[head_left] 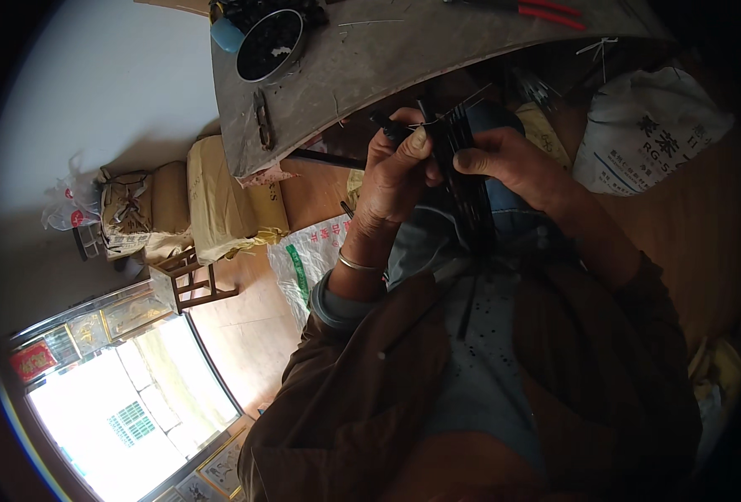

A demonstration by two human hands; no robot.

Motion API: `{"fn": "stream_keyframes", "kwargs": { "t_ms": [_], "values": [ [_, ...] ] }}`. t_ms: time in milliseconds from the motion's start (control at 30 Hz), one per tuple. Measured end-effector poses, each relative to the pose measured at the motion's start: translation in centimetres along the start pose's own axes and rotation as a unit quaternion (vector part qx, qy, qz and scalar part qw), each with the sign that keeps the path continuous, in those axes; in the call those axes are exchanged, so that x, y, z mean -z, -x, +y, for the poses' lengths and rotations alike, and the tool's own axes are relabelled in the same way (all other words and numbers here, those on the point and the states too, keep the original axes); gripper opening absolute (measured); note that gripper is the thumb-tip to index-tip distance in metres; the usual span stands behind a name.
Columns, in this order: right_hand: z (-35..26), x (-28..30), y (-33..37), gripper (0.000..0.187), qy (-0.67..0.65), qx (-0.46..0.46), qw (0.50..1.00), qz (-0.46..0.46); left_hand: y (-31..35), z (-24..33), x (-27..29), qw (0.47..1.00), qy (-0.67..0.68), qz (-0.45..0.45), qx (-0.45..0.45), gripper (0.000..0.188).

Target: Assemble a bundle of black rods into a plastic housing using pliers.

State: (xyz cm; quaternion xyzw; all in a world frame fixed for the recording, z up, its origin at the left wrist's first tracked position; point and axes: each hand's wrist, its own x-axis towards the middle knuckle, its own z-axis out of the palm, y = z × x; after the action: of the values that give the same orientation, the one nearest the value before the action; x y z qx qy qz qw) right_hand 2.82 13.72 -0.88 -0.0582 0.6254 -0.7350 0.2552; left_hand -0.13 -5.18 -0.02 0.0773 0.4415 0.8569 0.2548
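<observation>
Above my lap, my left hand (397, 163) is closed around one side of a bundle of thin black strips (469, 205), thumb pressed near its top. A short black piece sticks out past those fingers, and a fine pale wire (421, 125) crosses by the thumb. On the other side, my right hand (508, 163) grips the same bundle between thumb and fingers. The strips fan slightly at the top and hang down towards my waist. Their exact kind is too dark to make out.
Just beyond my hands is a grey table (370, 58). On it are a metal bowl (300, 43) of small black pieces, dark pliers (262, 120) and a red-handled tool (550, 13). A white sack (651, 138) stands right; yellow sacks (220, 201) and a wooden stool (191, 280) are left.
</observation>
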Motion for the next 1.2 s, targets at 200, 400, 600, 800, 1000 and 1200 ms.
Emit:
{"fn": "stream_keyframes", "kwargs": {
  "t_ms": [200,400,600,800,1000,1200],
  "values": [
    [-0.1,-1.6,0.3,0.033,-0.025,0.032,0.998,0.050,0.1,0.1,0.6,0.999,0.049,-0.012,0.012,0.019],
    [0.8,-1.8,0.2,0.032,0.005,0.061,0.994,0.089,0.4,0.0,-0.2,1.000,-0.002,0.001,-0.014,0.017],
    [-0.3,-1.3,0.4,0.027,0.038,0.035,0.995,0.080,0.8,0.3,-1.2,0.996,-0.070,0.057,-0.026,0.015],
    [-0.6,-2.9,-0.1,0.037,-0.035,0.155,0.977,0.139,0.8,0.6,-1.8,0.988,-0.125,0.081,-0.039,0.016],
    [-1.7,-4.7,-0.1,0.034,-0.140,0.154,0.966,0.152,0.3,1.6,-1.3,0.984,-0.147,0.088,-0.049,0.024],
    [-2.0,-5.2,-0.7,0.026,-0.090,0.149,0.975,0.139,-2.5,5.7,-2.3,0.967,-0.216,0.113,-0.076,0.055]
  ]
}}
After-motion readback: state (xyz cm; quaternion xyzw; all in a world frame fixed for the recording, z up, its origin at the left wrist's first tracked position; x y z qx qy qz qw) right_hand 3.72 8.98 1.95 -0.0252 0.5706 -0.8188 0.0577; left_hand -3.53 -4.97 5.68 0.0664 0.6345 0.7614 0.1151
